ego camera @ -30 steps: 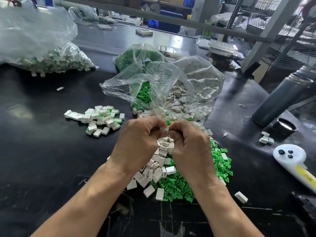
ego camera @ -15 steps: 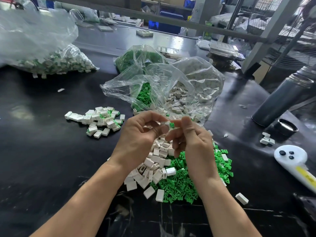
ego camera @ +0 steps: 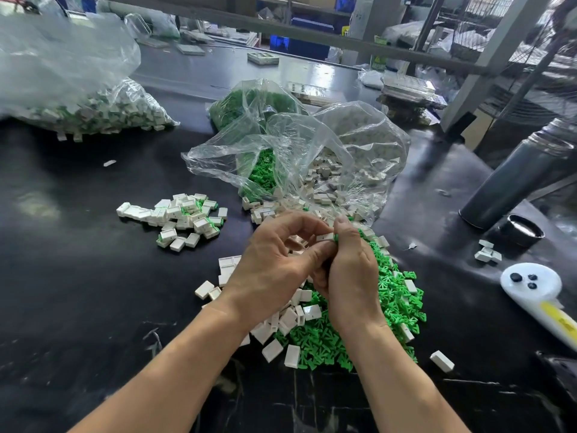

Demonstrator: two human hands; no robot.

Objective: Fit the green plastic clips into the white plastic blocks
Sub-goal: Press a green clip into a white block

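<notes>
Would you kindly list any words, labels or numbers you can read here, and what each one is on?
None can be read.
Green label at the back of the table: print too blurred.
Yellow strip on the white handheld device: dark marks, too small to read.

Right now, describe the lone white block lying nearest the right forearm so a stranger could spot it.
Start at the green clip heap on the black table. Go to the heap's near right edge, beside the right forearm. There one white block lies alone on bare table, apart from the heap, not mixed in like the others.

Green clips [ego camera: 331, 342], white blocks [ego camera: 290, 320], glossy black table [ego camera: 78, 292].
</notes>
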